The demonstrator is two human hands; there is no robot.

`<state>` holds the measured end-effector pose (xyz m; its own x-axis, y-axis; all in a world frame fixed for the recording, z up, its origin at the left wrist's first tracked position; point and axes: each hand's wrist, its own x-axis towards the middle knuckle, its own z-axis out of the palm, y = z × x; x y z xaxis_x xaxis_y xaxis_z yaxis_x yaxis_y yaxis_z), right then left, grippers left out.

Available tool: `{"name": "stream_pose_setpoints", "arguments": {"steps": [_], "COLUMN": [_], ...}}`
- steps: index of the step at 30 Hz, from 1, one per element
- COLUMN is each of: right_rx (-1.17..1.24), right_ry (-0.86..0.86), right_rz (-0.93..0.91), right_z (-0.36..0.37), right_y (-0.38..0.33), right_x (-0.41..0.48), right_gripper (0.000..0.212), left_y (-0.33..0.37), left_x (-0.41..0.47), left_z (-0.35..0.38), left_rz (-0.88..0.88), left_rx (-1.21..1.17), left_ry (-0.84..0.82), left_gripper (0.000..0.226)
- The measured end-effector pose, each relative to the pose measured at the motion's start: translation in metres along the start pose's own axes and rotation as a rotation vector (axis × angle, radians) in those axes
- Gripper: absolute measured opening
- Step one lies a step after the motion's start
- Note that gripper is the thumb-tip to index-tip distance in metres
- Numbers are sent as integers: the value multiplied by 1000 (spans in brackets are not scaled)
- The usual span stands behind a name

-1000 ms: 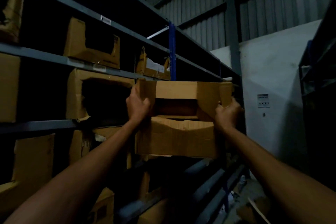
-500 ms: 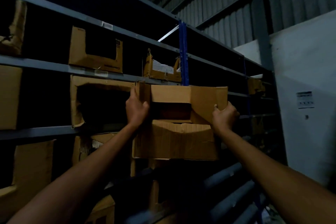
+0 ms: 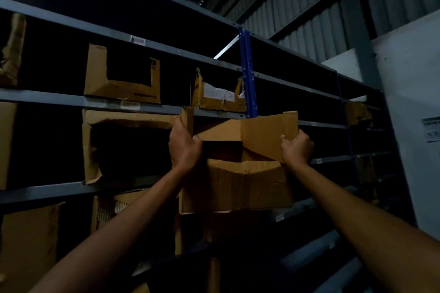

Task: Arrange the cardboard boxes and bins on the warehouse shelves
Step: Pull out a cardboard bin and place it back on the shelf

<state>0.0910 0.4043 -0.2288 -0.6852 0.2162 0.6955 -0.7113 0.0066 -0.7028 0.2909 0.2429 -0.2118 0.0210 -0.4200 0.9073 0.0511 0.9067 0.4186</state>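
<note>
Right, we've got the cardboard box (image 3: 238, 183) held up against the rack at mid-shelf level, just right of the torn-front box (image 3: 95, 150). Its inside's too dark to tell contents. The bin (image 3: 219, 100) above holds white papers. L hand (image 3: 184, 147) grips the left flap, R hand (image 3: 296, 148) the right flap, both arms stretched up. Creased brown cardboard, grey metal shelves (image 3: 47, 98), blue upright (image 3: 247, 74).

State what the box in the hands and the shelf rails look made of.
The held box looks like corrugated cardboard, matte brown: creased, dented front, ragged flap edges. The shelf rails are probably painted metal: grey, dull sheen, thin straight edges; dim light leaves that open.
</note>
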Motion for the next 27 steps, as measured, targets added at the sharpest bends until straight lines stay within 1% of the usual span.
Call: {"name": "stream_pose_setpoints", "arguments": {"steps": [2,3,5,6,7,9,11,12,13,14,16,17,19,20,21,23,25,26,27], "right_rx": [7,20,56,68,58,-46,-160,-172,-165,-158,-211,-275,-385,-419,-439,-440,-399,-377,-362], "right_ry": [-7,-20,-84,-118,-129,-71,-30,-56,-115,-197,-388,-445,-476,-480,-486,-485,-454,-437,-422], "right_rz": [6,-6,-61,-120,-214,-506,-880,-1037,-1140,-1184,-1169,-1146,-1122,-1118,-1114,-1121,-1118,-1109,-1102], "right_z": [11,16,27,32,37,43,50,55,60,65,74,79,88,94,100,113,130,139,147], "right_y": [6,10,18,23,27,38,50,54,58,63,75,80,95,100,104,112,117,118,119], "right_x": [8,12,22,27,31,44,58,62,66,69,78,82,94,100,105,111,120,125,128], "right_gripper": [33,41,69,81,88,88,79,73,68,64,67,70,74,74,73,73,74,75,75], "left_y": [-1,-1,-6,-10,-13,-16,-13,-12,-10,-9,-8,-9,-13,-14,-17,-29,-50,-61,-70], "left_x": [4,6,12,16,19,27,34,39,43,48,59,62,63,61,58,54,55,53,49], "left_z": [10,16,30,38,45,64,83,90,99,107,122,126,140,145,149,156,166,172,178], "left_rz": [19,30,33,22,9,-14,-43,-57,-63,-64,-69,-78,-55,-12,73,374,688,784,828], "left_rx": [18,28,39,42,45,34,22,36,57,67,57,56,143,235,363,656,873,925,950], "left_ry": [3,1,11,21,28,30,36,40,45,51,70,86,139,170,198,196,105,32,-43], "left_gripper": [59,61,63,62,61,58,55,53,53,52,54,55,61,65,69,68,63,60,55]}}
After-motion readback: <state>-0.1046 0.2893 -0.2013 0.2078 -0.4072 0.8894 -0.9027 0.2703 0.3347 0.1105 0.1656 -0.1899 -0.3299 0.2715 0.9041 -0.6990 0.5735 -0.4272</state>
